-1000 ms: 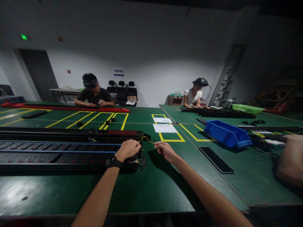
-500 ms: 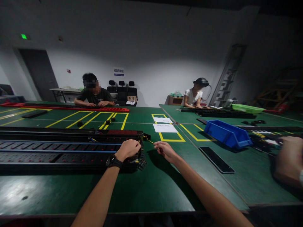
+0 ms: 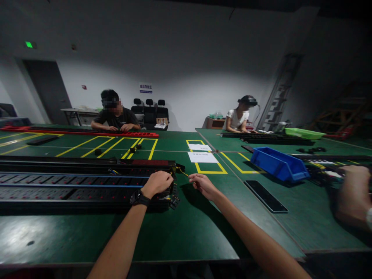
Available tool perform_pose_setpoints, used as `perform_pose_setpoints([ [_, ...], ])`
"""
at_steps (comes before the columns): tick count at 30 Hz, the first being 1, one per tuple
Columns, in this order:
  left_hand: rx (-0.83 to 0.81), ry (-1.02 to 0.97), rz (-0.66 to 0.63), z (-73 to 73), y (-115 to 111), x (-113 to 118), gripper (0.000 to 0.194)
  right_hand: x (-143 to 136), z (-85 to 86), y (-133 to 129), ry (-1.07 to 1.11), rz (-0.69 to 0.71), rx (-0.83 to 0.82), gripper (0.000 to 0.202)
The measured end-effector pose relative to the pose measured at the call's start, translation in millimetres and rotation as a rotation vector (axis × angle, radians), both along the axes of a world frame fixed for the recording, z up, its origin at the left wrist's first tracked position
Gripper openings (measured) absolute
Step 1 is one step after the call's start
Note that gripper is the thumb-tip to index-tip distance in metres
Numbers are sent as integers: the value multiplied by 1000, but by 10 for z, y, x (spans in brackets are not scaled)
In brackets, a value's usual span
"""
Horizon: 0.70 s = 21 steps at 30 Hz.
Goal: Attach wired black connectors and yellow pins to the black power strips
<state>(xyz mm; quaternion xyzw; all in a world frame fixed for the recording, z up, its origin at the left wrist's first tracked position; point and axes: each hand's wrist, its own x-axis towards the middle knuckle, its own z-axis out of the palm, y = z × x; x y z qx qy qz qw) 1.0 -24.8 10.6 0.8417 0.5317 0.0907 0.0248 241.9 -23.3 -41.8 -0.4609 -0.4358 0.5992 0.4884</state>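
Long black rails with rows of small red dots and blue edge strips (image 3: 72, 186) lie along the left of the green table. My left hand (image 3: 158, 183), with a black watch at the wrist, rests on their right end, its fingers curled down; what the fingertips hold is hidden. To the right of that end, my right hand (image 3: 202, 184) pinches the tip of a thin yellow wire (image 3: 183, 171) that runs from the black end piece. Below my left hand, loose black connectors (image 3: 174, 202) stick out of the rail end.
A black phone (image 3: 266, 196) and a blue bin (image 3: 279, 164) are on the right. White papers (image 3: 202, 157) lie ahead on yellow tape. Another person's hand (image 3: 354, 193) is at the right edge. Two people sit across the table, near a red rail (image 3: 139, 134) and a green tray (image 3: 303, 133).
Both my hands and the yellow wire look the same as before. The other person's hand at the right edge has shifted slightly.
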Motion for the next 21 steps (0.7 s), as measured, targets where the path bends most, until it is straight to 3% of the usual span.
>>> perform_pose_setpoints([
  [21,-12,-9,10,5,-1,2,41,12,-37,24,-25,15,18,19],
])
